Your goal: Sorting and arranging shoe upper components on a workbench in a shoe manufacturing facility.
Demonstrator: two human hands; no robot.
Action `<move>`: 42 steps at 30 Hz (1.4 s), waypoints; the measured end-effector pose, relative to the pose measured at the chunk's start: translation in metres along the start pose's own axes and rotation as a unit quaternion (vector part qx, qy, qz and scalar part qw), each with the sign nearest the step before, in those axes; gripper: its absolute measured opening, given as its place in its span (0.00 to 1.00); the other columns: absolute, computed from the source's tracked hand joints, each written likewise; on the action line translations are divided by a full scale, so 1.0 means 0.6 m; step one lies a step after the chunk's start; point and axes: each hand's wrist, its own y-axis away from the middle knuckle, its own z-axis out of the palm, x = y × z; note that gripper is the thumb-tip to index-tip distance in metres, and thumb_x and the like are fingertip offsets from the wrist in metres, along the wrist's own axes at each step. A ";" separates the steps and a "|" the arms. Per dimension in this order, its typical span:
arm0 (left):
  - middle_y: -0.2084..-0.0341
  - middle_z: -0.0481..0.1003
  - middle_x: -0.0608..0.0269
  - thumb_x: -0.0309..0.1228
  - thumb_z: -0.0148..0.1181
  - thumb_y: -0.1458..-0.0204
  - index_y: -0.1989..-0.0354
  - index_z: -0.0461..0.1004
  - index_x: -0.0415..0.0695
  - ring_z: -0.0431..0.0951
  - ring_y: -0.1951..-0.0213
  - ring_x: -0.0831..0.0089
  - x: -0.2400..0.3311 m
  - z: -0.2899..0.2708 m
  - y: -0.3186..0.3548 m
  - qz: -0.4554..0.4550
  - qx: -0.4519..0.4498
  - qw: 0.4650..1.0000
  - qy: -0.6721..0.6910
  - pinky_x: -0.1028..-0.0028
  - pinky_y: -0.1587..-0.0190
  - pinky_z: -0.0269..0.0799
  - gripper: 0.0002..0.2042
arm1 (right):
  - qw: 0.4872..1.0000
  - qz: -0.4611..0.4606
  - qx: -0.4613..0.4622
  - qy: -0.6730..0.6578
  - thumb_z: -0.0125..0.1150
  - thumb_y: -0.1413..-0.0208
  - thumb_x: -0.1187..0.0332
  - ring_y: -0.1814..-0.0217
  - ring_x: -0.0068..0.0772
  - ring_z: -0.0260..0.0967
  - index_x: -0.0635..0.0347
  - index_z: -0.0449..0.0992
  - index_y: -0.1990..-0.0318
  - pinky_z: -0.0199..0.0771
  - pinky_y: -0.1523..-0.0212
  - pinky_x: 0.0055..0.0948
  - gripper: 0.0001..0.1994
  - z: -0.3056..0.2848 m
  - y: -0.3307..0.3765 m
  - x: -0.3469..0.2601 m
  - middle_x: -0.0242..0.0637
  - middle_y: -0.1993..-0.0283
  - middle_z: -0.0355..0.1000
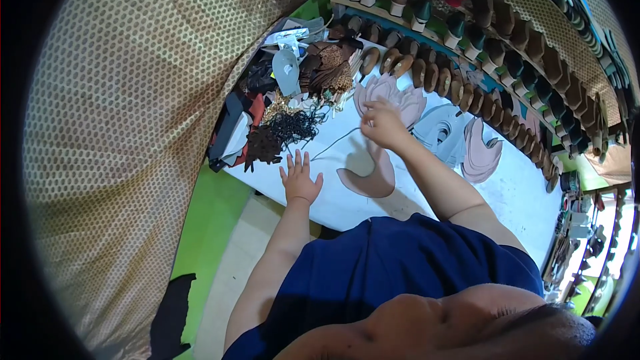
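Observation:
My left hand [300,179] lies flat on the white table [520,193], fingers spread, holding nothing. My right hand [381,122] reaches farther in and pinches the edge of a fan of pink insole-shaped pieces [393,97]. Between my hands a few more pink-brown insole pieces [370,177] lie fanned on the table. A thin dark line runs across the table near my left hand.
A pile of dark and brown leather scraps and straps [293,103] lies at the table's left end. Grey soles [441,132] and pink soles [480,153] lie to the right. Shelves with rows of heels and shoe lasts [480,33] line the far side. A patterned cloth [133,127] hangs left.

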 end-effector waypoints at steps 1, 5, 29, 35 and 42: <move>0.25 0.46 0.59 0.51 0.56 0.47 0.26 0.52 0.53 0.41 0.24 0.55 0.001 -0.001 -0.002 0.011 0.007 1.000 0.001 0.45 0.27 0.32 0.40 | 0.997 0.035 -0.027 0.065 0.63 0.54 0.62 0.25 0.59 0.49 0.54 0.84 0.65 0.45 0.34 0.75 0.10 0.014 0.004 0.036 0.44 0.35 0.67; 0.25 0.45 0.59 0.51 0.55 0.46 0.26 0.52 0.52 0.40 0.24 0.55 -0.002 -0.003 0.002 0.009 0.003 1.000 -0.002 0.45 0.27 0.33 0.39 | 0.960 0.111 0.000 0.258 0.61 0.51 0.63 0.26 0.57 0.53 0.57 0.82 0.60 0.43 0.33 0.76 0.13 0.049 0.029 0.078 0.45 0.35 0.67; 0.24 0.45 0.59 0.52 0.55 0.46 0.25 0.50 0.54 0.40 0.24 0.55 -0.009 0.008 -0.004 0.006 -0.007 1.000 0.000 0.45 0.28 0.31 0.40 | 0.985 -0.117 -0.049 0.119 0.65 0.51 0.64 0.26 0.48 0.52 0.40 0.86 0.64 0.38 0.34 0.80 0.07 0.195 -0.024 0.016 0.30 0.36 0.70; 0.25 0.45 0.59 0.52 0.55 0.46 0.25 0.50 0.54 0.40 0.24 0.55 -0.005 0.004 -0.004 0.005 -0.009 1.000 -0.002 0.45 0.28 0.31 0.40 | 0.992 -0.094 -0.045 0.076 0.71 0.58 0.62 0.25 0.49 0.51 0.39 0.86 0.69 0.37 0.35 0.83 0.06 0.241 -0.014 -0.012 0.29 0.39 0.71; 0.25 0.46 0.59 0.52 0.55 0.46 0.25 0.51 0.55 0.40 0.24 0.55 -0.007 0.008 -0.003 0.009 0.005 1.000 -0.005 0.45 0.28 0.31 0.40 | 0.984 -0.117 -0.047 0.126 0.69 0.56 0.63 0.23 0.45 0.48 0.47 0.86 0.58 0.37 0.31 0.77 0.15 0.250 -0.009 -0.027 0.29 0.37 0.70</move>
